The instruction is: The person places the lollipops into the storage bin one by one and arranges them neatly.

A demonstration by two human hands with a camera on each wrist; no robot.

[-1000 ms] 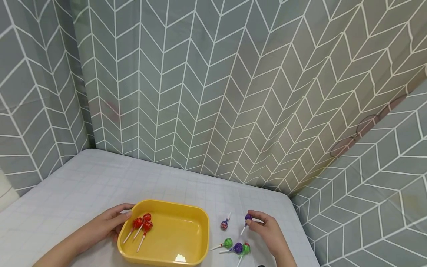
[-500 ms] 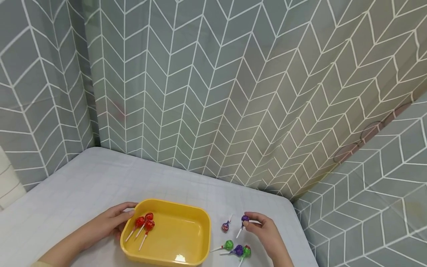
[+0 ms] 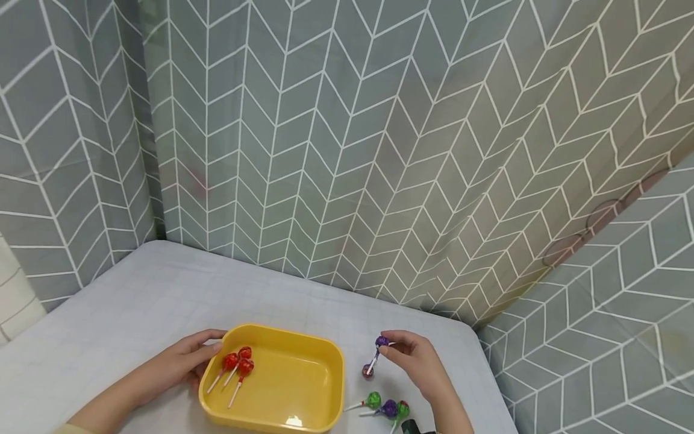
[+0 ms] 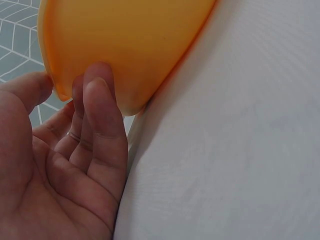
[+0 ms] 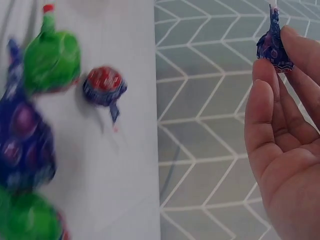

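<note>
- Right hand (image 3: 416, 359), holding a purple lollipop (image 3: 382, 342), has moved leftward since the earlier frame, bringing it nearer the yellow tray (image 3: 287, 386), though not yet inside.
- Its thumb and fingertips pinch the wrapped ball; the left hand (image 3: 187, 361) grips the tray's left side.
- From the head view, the lollipop's long axis slants: ball uppermost, stick pointing down and slightly left, overlapping a red-and-blue lollipop (image 3: 367, 372); contact is unclear.

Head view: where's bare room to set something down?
Free: white table between yellow tray and back curtain; tray floor right of the three red lollipops. Crowded: right of the tray, with green lollipops, purple lollipops and the right hand.
</note>
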